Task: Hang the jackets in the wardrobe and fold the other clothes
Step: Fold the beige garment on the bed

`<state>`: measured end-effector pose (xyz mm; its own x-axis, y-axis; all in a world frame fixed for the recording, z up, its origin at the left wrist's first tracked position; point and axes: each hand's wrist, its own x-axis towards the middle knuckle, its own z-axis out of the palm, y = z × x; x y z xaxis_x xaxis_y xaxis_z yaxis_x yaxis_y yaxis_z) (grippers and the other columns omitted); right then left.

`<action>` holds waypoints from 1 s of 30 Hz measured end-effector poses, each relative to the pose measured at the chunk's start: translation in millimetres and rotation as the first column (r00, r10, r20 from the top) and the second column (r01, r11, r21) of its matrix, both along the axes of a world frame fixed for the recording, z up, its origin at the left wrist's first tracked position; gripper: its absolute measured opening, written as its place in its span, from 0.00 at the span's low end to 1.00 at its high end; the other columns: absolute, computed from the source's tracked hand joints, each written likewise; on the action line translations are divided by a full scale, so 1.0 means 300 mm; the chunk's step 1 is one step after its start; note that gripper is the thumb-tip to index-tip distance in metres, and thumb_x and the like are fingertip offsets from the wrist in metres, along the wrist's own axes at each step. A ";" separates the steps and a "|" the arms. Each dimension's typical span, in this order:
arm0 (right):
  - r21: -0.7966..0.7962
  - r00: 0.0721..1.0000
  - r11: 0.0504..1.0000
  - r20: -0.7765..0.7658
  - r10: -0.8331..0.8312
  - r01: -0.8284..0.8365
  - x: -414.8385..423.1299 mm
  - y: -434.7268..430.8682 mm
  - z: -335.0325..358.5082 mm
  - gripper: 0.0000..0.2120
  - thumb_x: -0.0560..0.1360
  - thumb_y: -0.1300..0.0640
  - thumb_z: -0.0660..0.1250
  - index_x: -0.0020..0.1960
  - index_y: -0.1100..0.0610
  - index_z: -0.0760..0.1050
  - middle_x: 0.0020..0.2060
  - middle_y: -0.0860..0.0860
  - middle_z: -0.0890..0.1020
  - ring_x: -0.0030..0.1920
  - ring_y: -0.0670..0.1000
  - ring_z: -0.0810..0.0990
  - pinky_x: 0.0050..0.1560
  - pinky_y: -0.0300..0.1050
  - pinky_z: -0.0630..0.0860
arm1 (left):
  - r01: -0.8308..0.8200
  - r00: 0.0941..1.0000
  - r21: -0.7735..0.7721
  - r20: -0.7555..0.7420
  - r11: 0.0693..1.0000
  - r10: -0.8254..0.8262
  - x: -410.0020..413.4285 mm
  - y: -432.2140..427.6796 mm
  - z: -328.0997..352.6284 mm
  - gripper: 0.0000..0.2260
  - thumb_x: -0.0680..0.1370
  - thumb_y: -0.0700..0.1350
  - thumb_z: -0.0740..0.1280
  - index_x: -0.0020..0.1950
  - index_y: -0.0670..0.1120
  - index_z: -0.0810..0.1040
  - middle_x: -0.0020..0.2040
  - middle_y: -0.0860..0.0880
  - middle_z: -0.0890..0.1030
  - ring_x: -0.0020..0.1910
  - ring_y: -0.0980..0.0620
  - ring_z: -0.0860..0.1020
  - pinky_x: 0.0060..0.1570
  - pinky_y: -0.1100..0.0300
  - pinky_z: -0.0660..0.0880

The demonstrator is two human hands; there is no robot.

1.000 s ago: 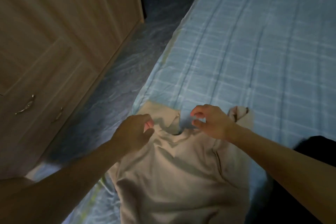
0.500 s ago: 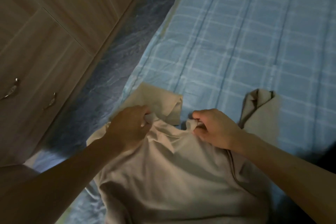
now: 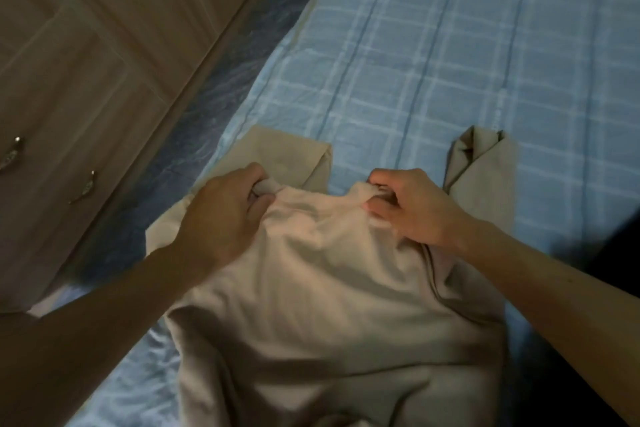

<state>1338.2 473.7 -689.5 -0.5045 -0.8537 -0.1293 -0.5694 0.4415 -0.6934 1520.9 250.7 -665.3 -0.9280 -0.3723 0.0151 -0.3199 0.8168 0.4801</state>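
Your left hand (image 3: 221, 215) grips a bunched fold of the beige soft-fabric garment (image 3: 329, 288) at centre left of the frame, fingers curled round the cloth. Your right hand (image 3: 412, 208) pinches the same garment's upper edge at centre right, thumb and fingers closed on a small fold. The garment lies on the light blue checked bed cover (image 3: 450, 62), filling the lower centre of the frame. One sleeve (image 3: 287, 156) extends above your left hand; the other sleeve (image 3: 481, 163) lies just beside your right hand. The pale wooden wardrobe (image 3: 104, 28) occupies the upper left, with two metal drawer handles (image 3: 83, 187) at the left edge. Blue patterned floor (image 3: 207, 97) separates wardrobe and bed.
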 end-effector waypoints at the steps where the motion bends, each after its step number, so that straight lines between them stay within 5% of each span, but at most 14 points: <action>1: -0.024 1.000 0.999 0.001 -0.027 0.027 0.003 0.014 0.003 0.06 0.75 0.58 0.71 0.43 0.54 0.74 0.29 0.45 0.74 0.31 0.39 0.74 0.35 0.33 0.66 | -0.004 1.000 -0.021 -0.006 1.000 0.004 0.013 0.014 0.018 0.06 0.77 0.45 0.69 0.45 0.48 0.71 0.31 0.53 0.74 0.34 0.47 0.75 0.36 0.51 0.73; 4: -0.111 0.993 0.987 -0.011 -0.115 0.113 0.021 0.065 0.037 0.09 0.76 0.58 0.70 0.41 0.49 0.73 0.28 0.45 0.74 0.30 0.40 0.73 0.35 0.34 0.66 | -0.008 1.000 -0.128 -0.029 0.992 0.005 0.046 0.062 0.093 0.07 0.77 0.47 0.67 0.46 0.47 0.71 0.29 0.54 0.70 0.34 0.41 0.77 0.34 0.49 0.74; 8: -0.204 0.989 0.969 -0.007 -0.146 0.142 0.061 0.117 0.176 0.17 0.76 0.59 0.69 0.37 0.42 0.68 0.24 0.43 0.70 0.28 0.40 0.72 0.34 0.32 0.64 | -0.049 0.996 -0.192 -0.083 0.980 0.034 0.093 0.148 0.264 0.07 0.75 0.53 0.64 0.49 0.51 0.71 0.32 0.48 0.77 0.35 0.40 0.78 0.34 0.47 0.76; 14: -0.194 0.987 0.967 0.045 -0.157 0.162 0.044 0.104 0.378 0.16 0.73 0.51 0.69 0.31 0.51 0.67 0.25 0.45 0.68 0.27 0.42 0.67 0.33 0.42 0.63 | -0.182 0.983 -0.154 -0.067 0.971 0.173 0.088 0.169 0.450 0.11 0.75 0.51 0.71 0.40 0.45 0.77 0.30 0.52 0.73 0.32 0.48 0.73 0.33 0.56 0.61; 17: -0.026 0.974 0.984 0.147 -0.171 0.176 0.028 0.067 0.416 0.17 0.76 0.53 0.70 0.31 0.53 0.70 0.26 0.46 0.70 0.29 0.42 0.69 0.33 0.40 0.65 | -0.357 0.934 0.012 -0.004 0.934 0.357 0.055 0.153 0.452 0.10 0.73 0.48 0.74 0.36 0.46 0.78 0.30 0.53 0.76 0.31 0.53 0.74 0.28 0.65 0.64; 22: 0.111 0.868 0.909 0.268 -0.417 0.402 0.044 -0.039 0.412 0.14 0.76 0.52 0.69 0.33 0.55 0.75 0.28 0.50 0.75 0.29 0.47 0.73 0.27 0.38 0.65 | -0.650 0.749 0.294 0.093 0.700 0.656 -0.050 0.132 0.393 0.10 0.69 0.48 0.76 0.33 0.45 0.79 0.30 0.51 0.77 0.34 0.50 0.77 0.33 0.62 0.67; 24: 0.087 0.793 0.875 0.387 -0.470 0.476 0.072 -0.087 0.422 0.14 0.76 0.54 0.69 0.33 0.54 0.73 0.24 0.50 0.72 0.23 0.46 0.70 0.23 0.36 0.62 | -0.634 0.749 0.372 0.081 0.678 0.657 -0.092 0.168 0.398 0.09 0.68 0.46 0.76 0.33 0.46 0.78 0.30 0.51 0.77 0.33 0.51 0.76 0.33 0.62 0.68; 28: -0.004 0.730 0.897 0.583 -0.357 0.442 0.138 -0.160 0.472 0.13 0.78 0.54 0.67 0.36 0.57 0.79 0.32 0.55 0.78 0.35 0.52 0.76 0.39 0.47 0.71 | -0.508 0.806 0.603 0.080 0.615 0.587 -0.136 0.265 0.443 0.06 0.71 0.46 0.75 0.39 0.44 0.80 0.34 0.48 0.82 0.32 0.53 0.78 0.33 0.59 0.75; 30: -0.025 0.705 0.913 0.644 -0.296 0.406 0.153 -0.168 0.500 0.17 0.78 0.47 0.67 0.36 0.57 0.79 0.32 0.53 0.80 0.35 0.51 0.79 0.40 0.48 0.73 | -0.451 0.827 0.718 0.113 0.530 0.551 -0.136 0.277 0.471 0.04 0.74 0.41 0.68 0.41 0.41 0.81 0.35 0.44 0.82 0.33 0.49 0.78 0.31 0.58 0.73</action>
